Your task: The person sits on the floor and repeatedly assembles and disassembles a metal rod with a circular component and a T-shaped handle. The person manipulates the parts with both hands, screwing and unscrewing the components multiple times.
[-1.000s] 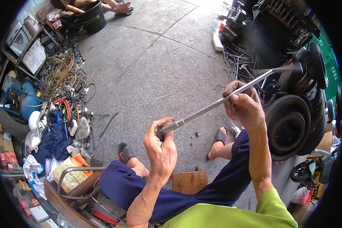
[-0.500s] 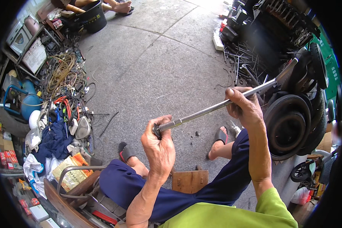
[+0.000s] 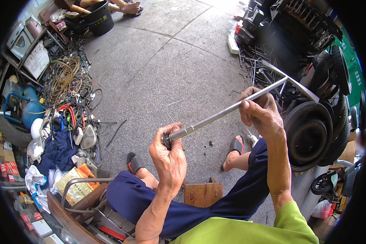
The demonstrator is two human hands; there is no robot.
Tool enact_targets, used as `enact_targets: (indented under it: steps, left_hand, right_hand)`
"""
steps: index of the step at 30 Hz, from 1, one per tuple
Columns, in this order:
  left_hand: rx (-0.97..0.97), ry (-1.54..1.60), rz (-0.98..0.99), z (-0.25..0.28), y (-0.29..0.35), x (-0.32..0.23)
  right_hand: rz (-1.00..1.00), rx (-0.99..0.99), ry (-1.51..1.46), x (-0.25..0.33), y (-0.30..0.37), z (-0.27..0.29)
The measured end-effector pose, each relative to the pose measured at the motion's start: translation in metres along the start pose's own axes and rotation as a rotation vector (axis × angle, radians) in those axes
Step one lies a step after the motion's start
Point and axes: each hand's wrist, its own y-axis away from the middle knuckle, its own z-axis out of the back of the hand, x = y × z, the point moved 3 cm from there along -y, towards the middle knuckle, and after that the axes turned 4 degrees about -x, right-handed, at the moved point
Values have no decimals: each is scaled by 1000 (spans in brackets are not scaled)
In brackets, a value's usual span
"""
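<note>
A silver T-handle socket wrench (image 3: 223,116) lies slantwise between my hands, its crossbar (image 3: 290,80) at the upper right. My left hand (image 3: 169,164) is closed around the socket end at the lower left. A small black round piece (image 3: 166,141) sits at that end between thumb and fingers; its exact kind is hidden. Farther up the shaft, my right hand (image 3: 268,116) has thumb and fingers curled around the rod, just below the crossbar. Several small dark bits (image 3: 211,143) lie on the floor beyond my knees.
A wooden stool (image 3: 203,194) is between my legs. To the left lie tangled cables (image 3: 67,77), a blue tank (image 3: 33,110) and cloths. Tyres (image 3: 309,134) and metal rods (image 3: 254,75) crowd the right. Beside a black bucket (image 3: 99,18) at the far left, another person's foot (image 3: 131,8) shows.
The wrench has turned about its shaft: the crossbar now stands across the rod instead of nearly in line with it. My right fingers have rolled over the shaft; my left hand has barely moved.
</note>
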Motion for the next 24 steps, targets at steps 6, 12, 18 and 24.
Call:
enact_targets:
  steps: [6, 12, 18, 24]
  left_hand:
    - [14, -35, -34, 0, 3, -4]
    - [-106, -78, -282, 1, 3, 0]
    - [-155, -143, -390, 5, 1, -8]
    - [-56, 10, -140, 3, 5, 2]
  right_hand:
    - [-12, -31, -112, -1, -1, -2]
    - [-12, -55, -108, -5, -1, -2]
    - [-35, -71, -63, -9, 0, -1]
    - [-34, -90, 5, -7, 0, -3]
